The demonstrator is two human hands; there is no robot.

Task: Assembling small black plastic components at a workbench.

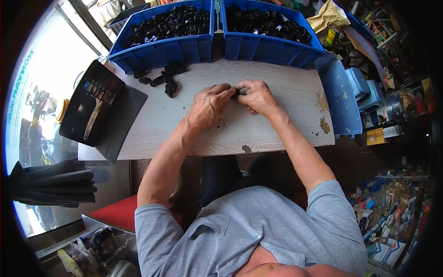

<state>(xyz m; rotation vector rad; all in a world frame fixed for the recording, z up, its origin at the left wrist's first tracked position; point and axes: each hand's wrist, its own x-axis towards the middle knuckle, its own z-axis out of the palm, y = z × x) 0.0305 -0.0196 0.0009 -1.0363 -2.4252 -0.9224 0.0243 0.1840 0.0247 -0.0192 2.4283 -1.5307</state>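
Small black part (236, 94), held between left grip (210, 102) and right grip (259, 98); mostly covered, exact shape unclear.

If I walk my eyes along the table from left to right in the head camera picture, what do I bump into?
Dark-screened tablet → loose black pieces → left hand → small black piece between the hands → right hand → light-blue bin.

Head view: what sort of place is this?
Probably a small workshop or shop: two blue rectangular plastic bins heaped with small black parts, a pale wood-grained table with worn patches, and dense multicoloured clutter on the right suggest it.
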